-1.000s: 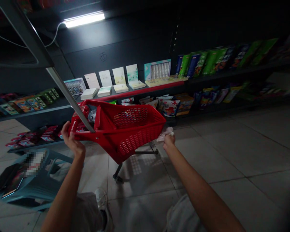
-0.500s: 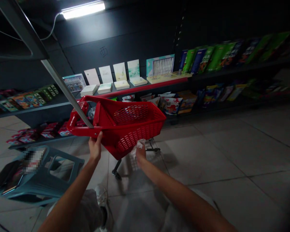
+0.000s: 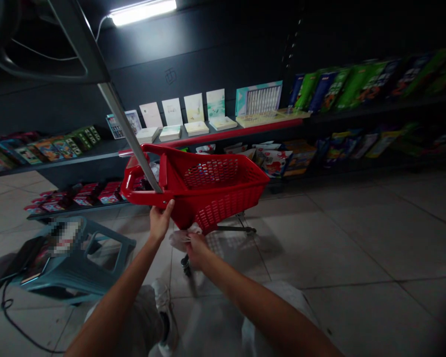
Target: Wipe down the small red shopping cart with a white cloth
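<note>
A red plastic shopping cart point(image 3: 228, 201) with perforated basket walls stands before me on the tiled floor. My left hand point(image 3: 159, 222) grips its lower side edge below the handle frame, the thumb on the outer face and the other fingers partly hidden. In my right hand point(image 3: 197, 249) is a crumpled pale cloth point(image 3: 180, 239), closed in the fingers and bearing on the underside of the basket near its low corner. A grey metal pole point(image 3: 128, 134) rises from the handle end of the cart toward the upper left.
A blue-grey plastic stool point(image 3: 78, 263) at left carries a phone-like device and a dark object with cables point(image 3: 9, 317). Behind the cart, a dark shelf holds white booklets point(image 3: 171, 113), boxes and green packages point(image 3: 360, 87). My feet are close to the cart.
My right hand and the cloth have moved left along the cart's side toward its lower corner. My left hand stays on the cart. The whole view has shifted slightly.
</note>
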Available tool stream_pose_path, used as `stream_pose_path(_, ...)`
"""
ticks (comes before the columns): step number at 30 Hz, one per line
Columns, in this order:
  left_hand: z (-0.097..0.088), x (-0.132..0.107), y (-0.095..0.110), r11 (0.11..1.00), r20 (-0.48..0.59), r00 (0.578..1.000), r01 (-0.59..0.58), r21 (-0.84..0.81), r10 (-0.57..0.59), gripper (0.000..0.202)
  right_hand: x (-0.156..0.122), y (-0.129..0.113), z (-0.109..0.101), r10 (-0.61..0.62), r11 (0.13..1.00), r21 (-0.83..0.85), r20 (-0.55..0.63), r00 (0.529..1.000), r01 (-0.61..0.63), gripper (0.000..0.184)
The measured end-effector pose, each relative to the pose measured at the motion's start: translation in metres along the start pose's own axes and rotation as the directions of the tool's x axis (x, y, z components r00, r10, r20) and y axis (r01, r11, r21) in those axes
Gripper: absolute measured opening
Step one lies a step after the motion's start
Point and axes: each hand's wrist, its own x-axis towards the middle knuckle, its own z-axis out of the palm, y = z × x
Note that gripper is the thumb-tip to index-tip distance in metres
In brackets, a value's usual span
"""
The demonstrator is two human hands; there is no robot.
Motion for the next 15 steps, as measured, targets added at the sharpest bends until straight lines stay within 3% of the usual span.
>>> stream_pose_path(3,-0.002,-0.001,0.003,1.000,0.021,1.000,-0.003,0.019,0.003,0.042,-0.008,-0.019,0.010,0.072,0.997,0.035,0.024,0.997,-0.073,0.029)
stream_pose_path(6,-0.002,-0.001,0.005,1.000,0.046,0.999,-0.017,0.019,0.016,0.044,-0.010,-0.030,0.006,0.132,0.990,-0.054,0.097,0.987,-0.127,0.028)
stream_pose_path(11,-0.004,-0.001,0.002,0.999,0.056,0.998,-0.027,0.045,0.025,0.044,0.005,-0.022,-0.027,0.210,0.952,-0.248,0.116,0.971,-0.177,0.030)
stream_pose_path(15,-0.006,-0.003,0.002,0.998,0.062,0.998,-0.019,0.052,0.015,0.045,0.025,-0.019,-0.059,0.130,0.940,-0.326,0.060,0.990,-0.104,0.018)
